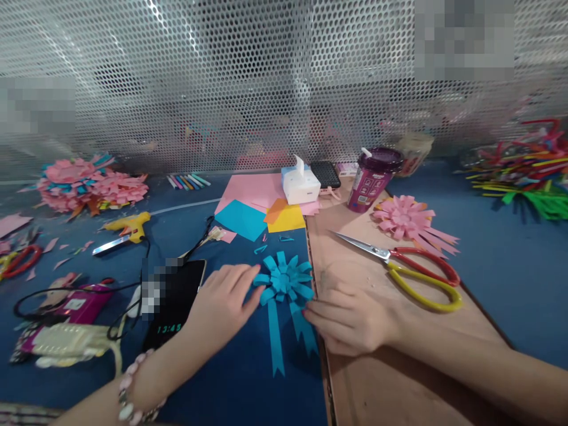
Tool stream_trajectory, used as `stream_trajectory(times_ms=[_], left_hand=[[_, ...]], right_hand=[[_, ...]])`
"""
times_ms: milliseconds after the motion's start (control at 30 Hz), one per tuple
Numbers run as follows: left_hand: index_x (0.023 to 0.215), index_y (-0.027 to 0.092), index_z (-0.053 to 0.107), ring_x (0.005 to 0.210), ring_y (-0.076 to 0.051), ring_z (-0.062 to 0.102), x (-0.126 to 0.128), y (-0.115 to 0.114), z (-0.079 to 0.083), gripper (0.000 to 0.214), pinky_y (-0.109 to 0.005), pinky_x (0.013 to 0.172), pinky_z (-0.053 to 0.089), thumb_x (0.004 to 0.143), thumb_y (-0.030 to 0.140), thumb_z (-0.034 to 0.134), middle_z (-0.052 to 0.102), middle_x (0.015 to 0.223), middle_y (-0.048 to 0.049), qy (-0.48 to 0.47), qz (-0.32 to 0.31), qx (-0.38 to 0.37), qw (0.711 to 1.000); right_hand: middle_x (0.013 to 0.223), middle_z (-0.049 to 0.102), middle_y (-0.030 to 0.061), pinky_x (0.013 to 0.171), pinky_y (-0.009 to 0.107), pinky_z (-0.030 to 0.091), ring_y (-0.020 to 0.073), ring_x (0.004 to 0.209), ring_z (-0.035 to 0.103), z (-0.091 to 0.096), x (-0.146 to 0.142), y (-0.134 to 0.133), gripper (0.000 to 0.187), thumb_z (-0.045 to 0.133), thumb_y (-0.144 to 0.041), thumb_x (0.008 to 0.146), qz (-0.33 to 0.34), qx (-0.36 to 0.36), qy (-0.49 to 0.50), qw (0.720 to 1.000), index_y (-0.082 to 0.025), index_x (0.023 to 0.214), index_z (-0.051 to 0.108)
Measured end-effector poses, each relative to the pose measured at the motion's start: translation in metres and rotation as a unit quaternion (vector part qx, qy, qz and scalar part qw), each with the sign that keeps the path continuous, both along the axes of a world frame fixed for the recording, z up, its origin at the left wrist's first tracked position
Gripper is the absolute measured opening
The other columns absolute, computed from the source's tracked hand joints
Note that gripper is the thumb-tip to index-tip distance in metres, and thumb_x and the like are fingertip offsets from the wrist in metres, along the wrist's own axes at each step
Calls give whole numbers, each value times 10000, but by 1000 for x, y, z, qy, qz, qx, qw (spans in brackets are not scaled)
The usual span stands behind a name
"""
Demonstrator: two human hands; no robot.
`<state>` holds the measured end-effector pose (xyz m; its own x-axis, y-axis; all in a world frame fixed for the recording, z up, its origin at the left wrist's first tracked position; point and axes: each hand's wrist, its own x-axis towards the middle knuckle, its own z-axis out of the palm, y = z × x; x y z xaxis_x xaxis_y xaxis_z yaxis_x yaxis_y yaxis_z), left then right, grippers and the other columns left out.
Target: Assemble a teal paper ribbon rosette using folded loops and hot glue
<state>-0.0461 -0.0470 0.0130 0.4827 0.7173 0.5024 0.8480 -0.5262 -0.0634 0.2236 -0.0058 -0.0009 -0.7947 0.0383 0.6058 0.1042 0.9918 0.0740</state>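
A blue paper flower (pixel 285 283) with two long ribbon tails lies on the blue table between my hands. My left hand (pixel 220 306) rests beside it with fingers stretched out, fingertips touching the flower's left petals. My right hand (pixel 350 322) lies on the brown board (pixel 390 378), fingers loosely curled, fingertips at the flower's right tail. Neither hand has lifted the flower.
Red and yellow scissors (pixel 408 269), a pink paper flower (pixel 403 220) and a purple cup (pixel 371 178) are on the board. A phone (pixel 175 302), glue gun (pixel 126 228), coloured paper sheets (pixel 261 210), a tissue box (pixel 300 182) and piles of paper flowers (pixel 89 183) lie around.
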Motion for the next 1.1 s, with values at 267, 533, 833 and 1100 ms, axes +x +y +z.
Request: stream_trajectory(times_ms=[267,533,833,1100], left_hand=[[1159,129,613,953,-229,595,-5,11,-9,305,-372,858,464,950,314,490,665,1044,-97,21,13,-64,998],[1535,136,57,1437,-418,44,9,-18,-10,1028,-610,1116,-9,801,725,469,190,1571,-170,63,10,-90,994],[1533,198,-25,1452,-387,-32,-1,-5,-12,1060,-599,1114,-79,770,798,399,61,1606,-94,74,7,-196,978],[1531,222,-50,1453,-380,-43,-5,2,-11,1118,-607,1102,-118,705,861,350,57,1607,-84,63,23,-199,978]], right_hand=[[626,610,35,576,329,419,178,622,538,-3,-2,2,206,526,-159,824,-25,-19,27,999,-92,974,651],[650,582,31,595,326,359,183,645,507,-10,-10,-16,317,509,-261,849,-56,-36,-42,997,-69,1049,664],[742,615,40,664,330,352,190,728,489,-11,-18,-25,315,523,-270,865,-99,-94,-57,989,-81,1076,660],[731,613,40,650,335,348,190,713,488,-10,-18,-27,325,525,-286,874,-82,-96,-64,990,-70,1079,654]])
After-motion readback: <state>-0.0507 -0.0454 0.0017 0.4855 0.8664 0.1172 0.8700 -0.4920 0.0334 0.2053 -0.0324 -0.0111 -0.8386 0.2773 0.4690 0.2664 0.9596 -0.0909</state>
